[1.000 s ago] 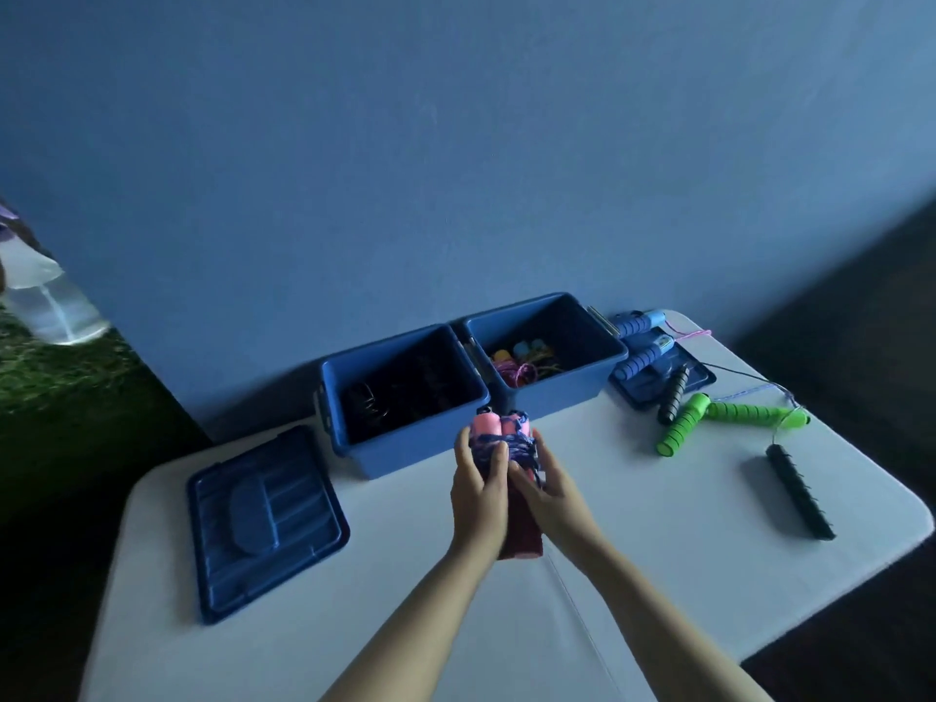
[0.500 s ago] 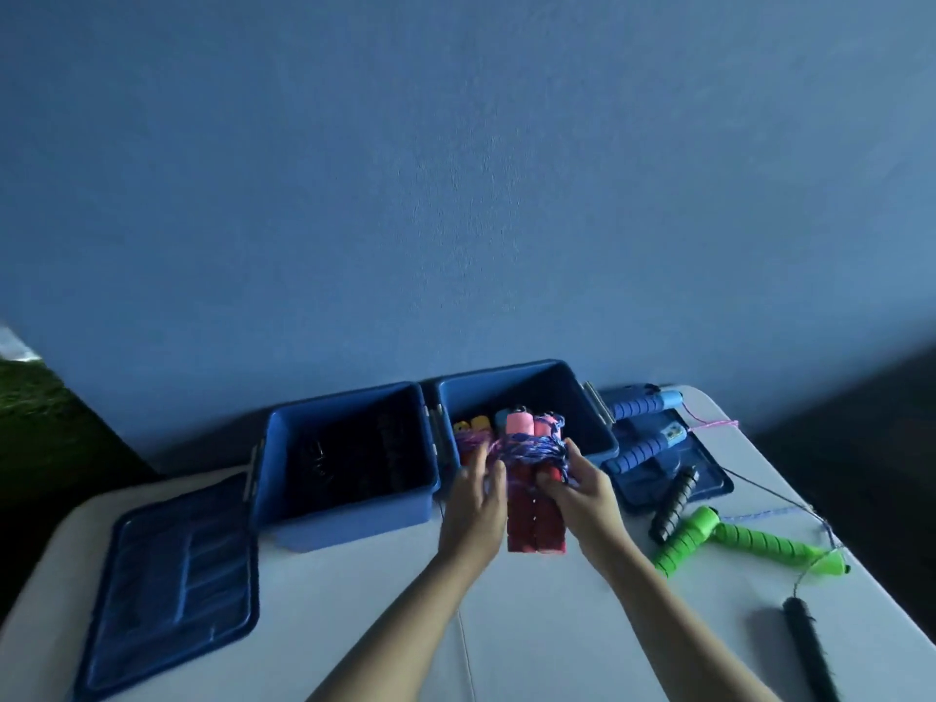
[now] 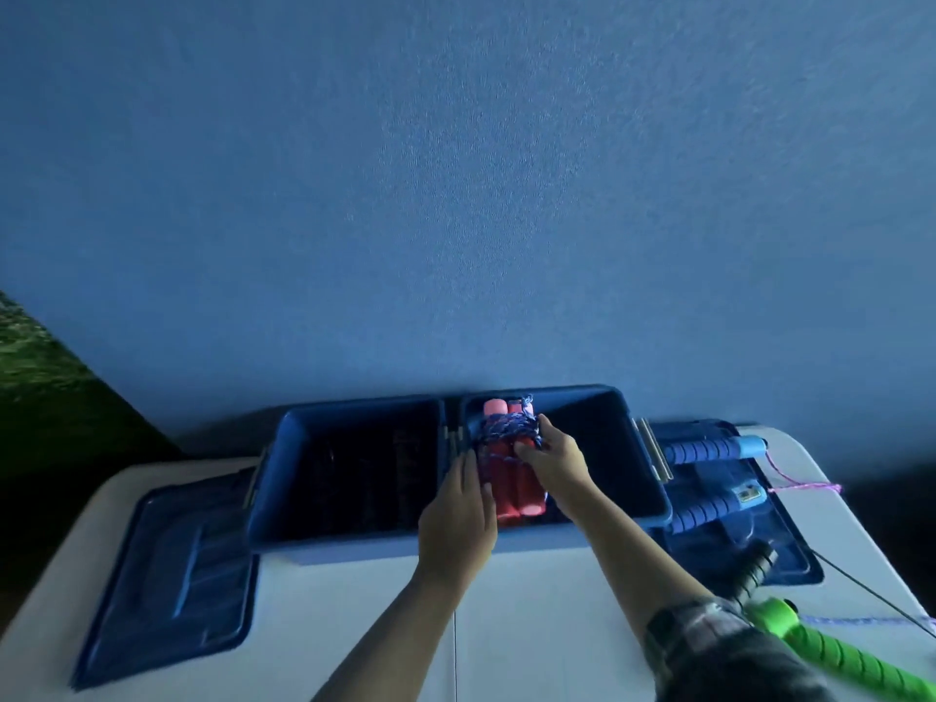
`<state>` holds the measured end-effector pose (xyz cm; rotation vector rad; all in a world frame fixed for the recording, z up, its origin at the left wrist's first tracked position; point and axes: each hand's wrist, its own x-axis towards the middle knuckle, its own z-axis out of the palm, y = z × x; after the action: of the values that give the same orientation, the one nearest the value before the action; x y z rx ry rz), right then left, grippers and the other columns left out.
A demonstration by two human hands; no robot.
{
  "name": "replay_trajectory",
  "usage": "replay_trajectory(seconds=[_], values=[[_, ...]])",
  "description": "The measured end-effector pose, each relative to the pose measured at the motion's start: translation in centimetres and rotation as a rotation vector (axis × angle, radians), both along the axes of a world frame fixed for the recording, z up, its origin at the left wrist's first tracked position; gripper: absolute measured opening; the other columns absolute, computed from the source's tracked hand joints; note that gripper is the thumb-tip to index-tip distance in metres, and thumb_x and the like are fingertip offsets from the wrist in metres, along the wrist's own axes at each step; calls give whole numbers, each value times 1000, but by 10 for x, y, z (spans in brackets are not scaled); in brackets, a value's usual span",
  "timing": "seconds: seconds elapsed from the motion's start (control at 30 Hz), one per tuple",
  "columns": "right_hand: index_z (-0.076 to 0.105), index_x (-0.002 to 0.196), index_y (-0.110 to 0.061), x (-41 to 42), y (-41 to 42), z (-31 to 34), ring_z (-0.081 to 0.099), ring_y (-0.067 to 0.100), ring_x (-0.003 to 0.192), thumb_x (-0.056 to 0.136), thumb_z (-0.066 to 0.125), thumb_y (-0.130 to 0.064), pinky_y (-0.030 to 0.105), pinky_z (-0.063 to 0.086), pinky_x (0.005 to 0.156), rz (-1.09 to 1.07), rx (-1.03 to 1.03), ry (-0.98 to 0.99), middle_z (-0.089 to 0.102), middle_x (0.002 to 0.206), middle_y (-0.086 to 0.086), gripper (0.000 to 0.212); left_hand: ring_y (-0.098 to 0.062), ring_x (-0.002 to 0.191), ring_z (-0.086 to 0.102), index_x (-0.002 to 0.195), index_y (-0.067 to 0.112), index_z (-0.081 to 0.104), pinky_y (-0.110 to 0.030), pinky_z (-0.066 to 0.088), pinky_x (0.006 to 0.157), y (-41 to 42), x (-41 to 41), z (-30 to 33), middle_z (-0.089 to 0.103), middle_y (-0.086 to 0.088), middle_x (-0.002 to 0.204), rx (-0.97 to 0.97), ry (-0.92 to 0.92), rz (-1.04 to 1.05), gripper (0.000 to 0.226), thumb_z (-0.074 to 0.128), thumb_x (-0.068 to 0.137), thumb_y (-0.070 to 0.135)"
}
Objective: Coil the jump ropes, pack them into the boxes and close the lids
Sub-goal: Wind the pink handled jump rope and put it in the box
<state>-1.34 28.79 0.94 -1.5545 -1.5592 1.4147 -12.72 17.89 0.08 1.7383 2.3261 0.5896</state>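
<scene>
Left lid (image 3: 167, 575): dark blue, lying flat on white table (image 3: 354, 625), just beside left box, far-left side.
Left box (image 3: 349, 478): blue, open, against blue wall (image 3: 456, 195); inside too dark to tell contents. Touches right box along a shared edge.
Left hand (image 3: 458, 519): fingers straight-ish, pressed flat against left side of the bundle, over the front rim of right box; steadies more than wraps.
Coiled rope (image 3: 509, 463): red/pink foam handles side by side, blue-purple cord wound round upper part. Held betw. both hands, inside the left end of right box, tilted w/ far end up. Can't tell if it touches the box floor.
Right hand (image 3: 549, 461): fingers curled over the cord wrap & handles from the right, gripping the bundle; plaid sleeve (image 3: 709, 635) at the forearm.
Right box (image 3: 608, 448): blue, open, rest of interior dark.
Right lid (image 3: 734, 529): flat on table just right of right box; two blue-handled rope grips (image 3: 704, 450) rest on it, pink cord (image 3: 795, 481) trailing off to the right.
Black handle (image 3: 757, 570): on the lid's front edge, thin dark cord running right.
Green handle (image 3: 830, 651): near-right corner of table, close to the sleeve.
</scene>
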Motion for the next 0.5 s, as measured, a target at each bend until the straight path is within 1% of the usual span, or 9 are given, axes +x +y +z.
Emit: replay_trajectory(seconds=[0.03,0.07,0.13,0.17,0.23,0.3,0.33,0.4,0.5], values=[[35,143,-21,-4,0,-3,59,22,111,81,66,-18,39,48,97,17,-18,-14,61,125,5,70,-23,102,67,125,1,58,-29,57,66,-1,-1,-1,63,-12,124,-14,11,-9,54,35,89,33],[30,146,-23,-7,-1,-7,58,23,113,82,65,-18,37,47,97,41,-35,-48,59,129,6,73,-23,105,66,127,1,57,-29,57,68,-1,-3,-3,61,-13,127,-22,37,-22,55,34,90,34],[28,146,-30,-10,-5,-14,59,25,110,85,61,-19,30,46,90,108,-25,-172,60,128,8,71,-22,107,65,128,1,57,-28,57,69,-2,-6,-6,59,-14,130,-36,78,-39,57,34,91,38],[26,147,-31,-10,-7,-14,59,26,110,86,59,-21,29,45,88,148,-7,-240,60,126,9,70,-22,108,65,128,1,58,-27,57,70,-2,-7,-6,59,-14,131,-43,85,-45,57,35,91,38],[21,148,-30,-11,-8,-13,56,29,116,86,62,-33,29,43,91,208,31,-344,60,127,11,74,-21,108,65,125,0,60,-26,56,71,-1,-9,-9,60,-13,129,-40,107,-63,57,36,91,39],[14,150,-26,-11,-9,-13,53,29,120,80,67,-46,29,40,94,275,64,-430,60,127,11,90,-21,108,65,123,-1,61,-25,57,71,-1,-8,-8,61,-13,128,-48,112,-77,57,36,91,39],[11,150,-25,-11,-10,-14,53,30,119,78,69,-49,29,40,93,301,73,-469,61,126,12,96,-21,108,65,123,-1,62,-25,57,72,-2,-8,-8,61,-14,127,-48,110,-81,57,37,91,39],[8,150,-25,-12,-9,-19,55,31,116,77,69,-49,30,42,91,319,63,-521,61,124,14,99,-21,106,66,121,-1,63,-25,57,72,-1,-6,-9,63,-14,124,-40,106,-78,57,37,90,38],[5,150,-28,-14,-6,-24,56,32,114,79,67,-47,31,45,89,333,47,-573,61,124,15,96,-21,104,67,119,-2,64,-25,57,71,0,-4,-10,65,-15,121,-35,106,-71,56,39,88,38]])
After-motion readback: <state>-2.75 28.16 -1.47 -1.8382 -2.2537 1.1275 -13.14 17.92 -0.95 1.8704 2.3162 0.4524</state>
